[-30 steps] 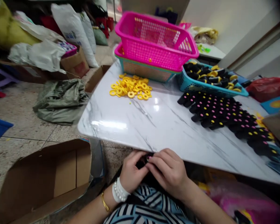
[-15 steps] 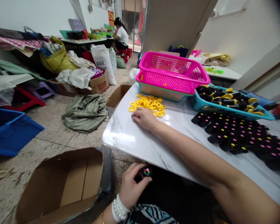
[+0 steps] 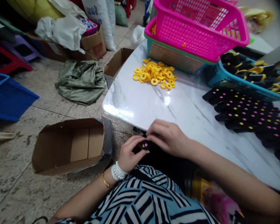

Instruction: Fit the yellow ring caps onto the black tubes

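My left hand [image 3: 130, 154], wearing a white beaded bracelet, holds a small black piece [image 3: 145, 145] with a pink and a green dot on its end, just off the table's front edge. My right hand [image 3: 164, 137] is beside it, its fingers pinched together at the black piece; what they hold, if anything, is hidden. Beyond the hands, a pile of yellow rings [image 3: 154, 74] lies on the white marbled table [image 3: 135, 102]. Rows of black pieces with pink and yellow dots [image 3: 247, 112] stand on the table to the right.
Pink baskets [image 3: 200, 34] are stacked on a teal basket [image 3: 175, 56] at the table's back. A blue basket [image 3: 249, 82] holds black and yellow pieces. An open cardboard box [image 3: 72, 146] sits on the floor at the left, with a green sack [image 3: 81, 81] and blue bin [image 3: 11, 99] behind.
My right hand has come back from the yellow rings to the black piece in my left hand. The camera has tilted down.
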`<state>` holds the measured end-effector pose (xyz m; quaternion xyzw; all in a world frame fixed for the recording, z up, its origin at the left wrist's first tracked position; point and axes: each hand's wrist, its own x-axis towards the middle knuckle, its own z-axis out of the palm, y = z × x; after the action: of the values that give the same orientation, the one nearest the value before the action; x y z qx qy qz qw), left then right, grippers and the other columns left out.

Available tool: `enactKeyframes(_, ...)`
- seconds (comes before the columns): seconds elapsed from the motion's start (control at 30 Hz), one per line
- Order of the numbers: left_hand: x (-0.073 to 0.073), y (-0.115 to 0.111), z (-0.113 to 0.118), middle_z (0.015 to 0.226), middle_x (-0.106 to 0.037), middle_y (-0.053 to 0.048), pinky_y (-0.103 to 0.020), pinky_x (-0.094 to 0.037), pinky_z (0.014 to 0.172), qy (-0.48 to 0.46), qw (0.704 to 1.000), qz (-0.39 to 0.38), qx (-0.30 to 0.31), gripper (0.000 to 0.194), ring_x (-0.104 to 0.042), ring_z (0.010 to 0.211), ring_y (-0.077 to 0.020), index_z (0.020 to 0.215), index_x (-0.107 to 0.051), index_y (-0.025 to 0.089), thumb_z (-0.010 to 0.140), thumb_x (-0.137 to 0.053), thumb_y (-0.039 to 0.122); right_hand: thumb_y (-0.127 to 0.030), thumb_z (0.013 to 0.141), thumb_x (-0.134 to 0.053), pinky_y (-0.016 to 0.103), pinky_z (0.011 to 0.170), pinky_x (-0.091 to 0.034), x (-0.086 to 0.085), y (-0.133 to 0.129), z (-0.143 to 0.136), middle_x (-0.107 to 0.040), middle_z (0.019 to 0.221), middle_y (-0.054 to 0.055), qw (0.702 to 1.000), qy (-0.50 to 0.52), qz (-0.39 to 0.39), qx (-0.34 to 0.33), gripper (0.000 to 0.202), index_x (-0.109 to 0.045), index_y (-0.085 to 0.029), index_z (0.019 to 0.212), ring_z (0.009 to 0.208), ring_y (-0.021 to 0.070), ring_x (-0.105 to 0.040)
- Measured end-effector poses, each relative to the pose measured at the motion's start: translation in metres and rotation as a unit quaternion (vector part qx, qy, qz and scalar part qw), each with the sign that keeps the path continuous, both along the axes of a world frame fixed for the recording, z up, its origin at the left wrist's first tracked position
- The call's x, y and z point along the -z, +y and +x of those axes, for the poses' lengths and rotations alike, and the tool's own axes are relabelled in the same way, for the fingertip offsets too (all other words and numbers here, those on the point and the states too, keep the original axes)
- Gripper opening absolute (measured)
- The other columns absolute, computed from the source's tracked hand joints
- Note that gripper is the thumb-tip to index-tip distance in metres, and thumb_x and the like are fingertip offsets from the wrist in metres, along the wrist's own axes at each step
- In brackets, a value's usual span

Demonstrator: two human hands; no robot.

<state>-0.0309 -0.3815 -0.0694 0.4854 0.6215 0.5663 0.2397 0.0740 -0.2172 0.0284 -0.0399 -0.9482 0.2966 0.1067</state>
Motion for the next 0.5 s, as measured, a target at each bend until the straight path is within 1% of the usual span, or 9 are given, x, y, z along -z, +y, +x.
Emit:
enactKeyframes(0.07, -0.005, 0.0, 0.004, 0.106, -0.066, -0.008, -0.032, -0.051, 0.089, 0.002, 1.0, 0.004, 0.017, 0.032, -0.062, 0.099, -0.0189, 0.11, -0.064, 0.019, 0.079, -0.07, 0.017, -0.018, 0.093, -0.051, 0.027, 0.069, -0.049, 0.002, -0.021, 0.026, -0.06, 0.088, 0.006, 0.999, 0.01, -0.032, -0.006, 0.011, -0.061, -0.017, 0.096, 0.078, 0.0157, -0.057)
enactKeyframes(0.13, -0.011, 0.001, 0.009, 0.106, -0.066, -0.007, -0.031, -0.05, 0.089, 0.007, 0.999, 0.004, 0.04, 0.032, -0.062, 0.1, -0.0185, 0.111, -0.064, 0.02, 0.08, -0.068, 0.016, -0.017, 0.093, -0.051, 0.028, 0.071, -0.05, 0.007, -0.036, 0.043, -0.061, 0.091, 0.008, 0.999, 0.027, -0.038, 0.023, 0.013, -0.062, -0.017, 0.1, 0.081, 0.0166, -0.057)
enactKeyframes(0.23, -0.021, 0.004, 0.016, 0.108, -0.065, -0.006, -0.03, -0.051, 0.09, 0.023, 0.997, 0.009, 0.07, 0.032, -0.062, 0.101, -0.0183, 0.111, -0.063, 0.022, 0.081, -0.067, 0.016, -0.017, 0.09, -0.055, 0.029, 0.073, -0.052, 0.012, -0.047, 0.059, -0.06, 0.094, 0.01, 0.995, 0.062, -0.047, 0.058, 0.015, -0.064, -0.015, 0.102, 0.083, 0.0171, -0.058)
enactKeyframes(0.3, -0.027, 0.009, 0.02, 0.108, -0.065, -0.006, -0.03, -0.052, 0.089, 0.042, 0.995, 0.02, 0.091, 0.032, -0.062, 0.1, -0.0185, 0.111, -0.063, 0.023, 0.08, -0.068, 0.017, -0.018, 0.088, -0.057, 0.028, 0.072, -0.053, 0.011, -0.05, 0.069, -0.059, 0.094, 0.01, 0.991, 0.101, -0.045, 0.078, 0.018, -0.064, -0.015, 0.105, 0.082, 0.017, -0.058)
enactKeyframes(0.33, -0.031, 0.013, 0.021, 0.108, -0.065, -0.005, -0.029, -0.052, 0.088, 0.051, 0.993, 0.027, 0.105, 0.031, -0.063, 0.099, -0.0188, 0.11, -0.062, 0.023, 0.08, -0.069, 0.019, -0.018, 0.088, -0.058, 0.028, 0.071, -0.053, 0.008, -0.051, 0.074, -0.058, 0.093, 0.009, 0.986, 0.131, -0.039, 0.099, 0.021, -0.064, -0.016, 0.108, 0.082, 0.0169, -0.058)
enactKeyframes(0.4, -0.038, 0.022, 0.023, 0.108, -0.065, -0.006, -0.03, -0.054, 0.086, 0.062, 0.988, 0.039, 0.139, 0.031, -0.064, 0.099, -0.0195, 0.111, -0.061, 0.024, 0.082, -0.068, 0.02, -0.019, 0.086, -0.062, 0.027, 0.071, -0.054, 0.002, -0.054, 0.086, -0.057, 0.096, 0.009, 0.967, 0.189, -0.042, 0.164, 0.032, -0.061, -0.017, 0.118, 0.084, 0.017, -0.057)
enactKeyframes(0.47, -0.044, 0.032, 0.026, 0.11, -0.065, -0.007, -0.031, -0.056, 0.085, 0.067, 0.982, 0.05, 0.167, 0.033, -0.065, 0.098, -0.0201, 0.116, -0.058, 0.023, 0.084, -0.065, 0.022, -0.023, 0.083, -0.068, 0.025, 0.068, -0.054, -0.003, -0.058, 0.097, -0.056, 0.102, 0.011, 0.944, 0.222, -0.08, 0.231, 0.046, -0.055, -0.017, 0.127, 0.084, 0.0166, -0.058)
enactKeyframes(0.5, -0.047, 0.038, 0.028, 0.11, -0.065, -0.007, -0.031, -0.056, 0.084, 0.07, 0.981, 0.057, 0.174, 0.035, -0.065, 0.097, -0.0202, 0.118, -0.056, 0.023, 0.084, -0.065, 0.023, -0.026, 0.081, -0.07, 0.024, 0.064, -0.054, -0.005, -0.06, 0.102, -0.056, 0.105, 0.011, 0.934, 0.229, -0.106, 0.254, 0.051, -0.054, -0.016, 0.128, 0.081, 0.0156, -0.058)
